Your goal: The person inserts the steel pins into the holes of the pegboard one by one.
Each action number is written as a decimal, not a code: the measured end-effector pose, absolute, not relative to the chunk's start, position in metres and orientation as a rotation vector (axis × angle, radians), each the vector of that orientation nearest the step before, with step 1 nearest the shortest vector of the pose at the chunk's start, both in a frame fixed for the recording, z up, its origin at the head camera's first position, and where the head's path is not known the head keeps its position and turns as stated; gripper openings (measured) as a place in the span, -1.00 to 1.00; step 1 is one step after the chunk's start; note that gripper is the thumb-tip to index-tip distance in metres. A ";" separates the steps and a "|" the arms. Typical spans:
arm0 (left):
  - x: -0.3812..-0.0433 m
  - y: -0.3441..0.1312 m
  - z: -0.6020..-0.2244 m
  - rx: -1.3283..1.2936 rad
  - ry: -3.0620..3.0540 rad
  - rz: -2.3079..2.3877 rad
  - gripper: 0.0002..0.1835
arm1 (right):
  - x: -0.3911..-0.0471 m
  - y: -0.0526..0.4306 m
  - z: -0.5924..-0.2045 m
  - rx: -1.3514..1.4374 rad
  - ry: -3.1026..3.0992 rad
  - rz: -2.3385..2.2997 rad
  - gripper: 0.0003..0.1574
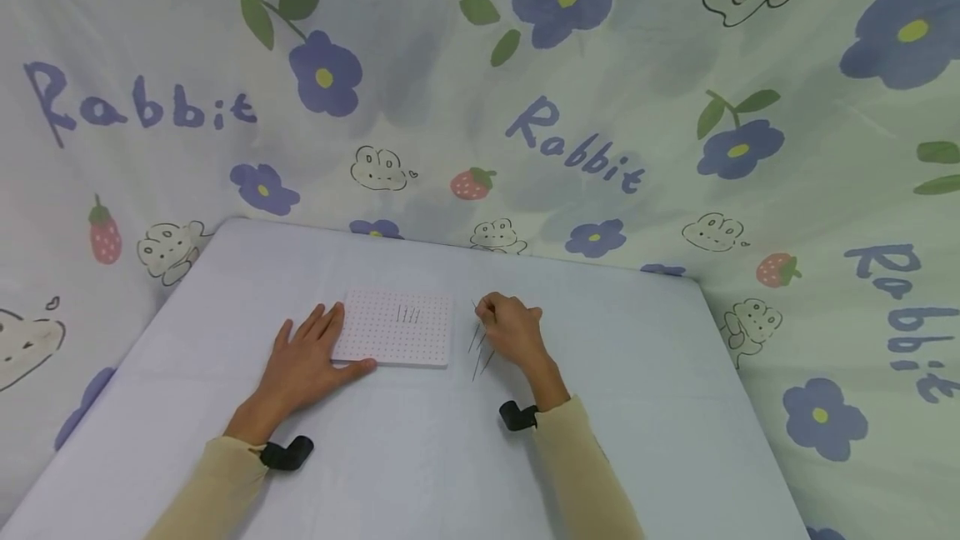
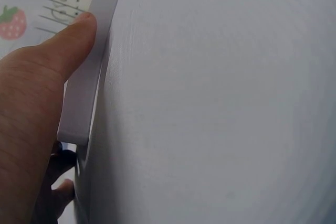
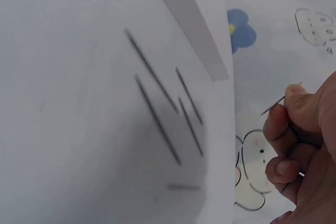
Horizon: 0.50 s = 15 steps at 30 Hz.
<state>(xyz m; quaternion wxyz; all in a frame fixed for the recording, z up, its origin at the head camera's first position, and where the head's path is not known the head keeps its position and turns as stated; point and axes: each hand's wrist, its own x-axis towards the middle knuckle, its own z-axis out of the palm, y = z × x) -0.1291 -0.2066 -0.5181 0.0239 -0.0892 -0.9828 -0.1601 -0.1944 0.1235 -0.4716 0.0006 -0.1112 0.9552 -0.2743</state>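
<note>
A white board (image 1: 427, 348) with a grid of small dots lies on the table, and several thin dark needles (image 1: 399, 313) stand up from it in a row. My left hand (image 1: 300, 369) lies at the board's left side with fingers extended; its thumb (image 2: 79, 40) presses against the front edge. To the right of the board, my right hand (image 1: 513, 332) pinches a thin needle (image 3: 273, 106) between thumb and index finger, above the table. Several loose needles (image 3: 158, 120) lie on the table beneath and beside that hand.
The table (image 1: 675, 407) has a white cover and rounded far corners. A patterned cloth (image 1: 420, 90) with flowers and rabbits hangs behind and at the sides. Black camera mounts (image 1: 287, 453) sit at both wrists, over beige sleeves (image 1: 588, 465).
</note>
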 end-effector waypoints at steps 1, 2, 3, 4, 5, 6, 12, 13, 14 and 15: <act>-0.129 -0.206 -0.518 -0.276 -3.040 -0.495 0.29 | -0.195 0.120 -0.470 -0.368 2.995 -0.871 -0.78; -0.129 -0.206 -0.518 -0.276 -3.039 -0.493 0.29 | -0.196 0.116 -0.469 -0.385 2.990 -0.877 -0.77; -0.129 -0.206 -0.518 -0.276 -3.038 -0.492 0.28 | -0.196 0.113 -0.468 -0.398 2.986 -0.880 -0.76; -0.129 -0.206 -0.517 -0.277 -3.038 -0.493 0.28 | -0.197 0.109 -0.467 -0.413 2.985 -0.883 -0.76; -0.129 -0.206 -0.517 -0.276 -3.040 -0.491 0.28 | -0.197 0.106 -0.466 -0.426 2.981 -0.893 -0.75; -0.129 -0.206 -0.517 -0.275 -3.040 -0.490 0.28 | -0.197 0.103 -0.465 -0.442 2.976 -0.907 -0.74; -0.129 -0.207 -0.518 -0.271 -3.052 -0.483 0.30 | -0.198 0.088 -0.462 -0.492 2.974 -0.959 -0.73; -0.129 -0.207 -0.518 -0.271 -3.053 -0.482 0.30 | -0.198 0.086 -0.462 -0.495 2.979 -0.962 -0.74; -0.129 -0.207 -0.517 -0.271 -3.051 -0.481 0.29 | -0.198 0.083 -0.462 -0.497 2.984 -0.965 -0.74; -0.129 -0.207 -0.517 -0.272 -3.051 -0.478 0.29 | -0.198 0.081 -0.463 -0.498 2.992 -0.970 -0.75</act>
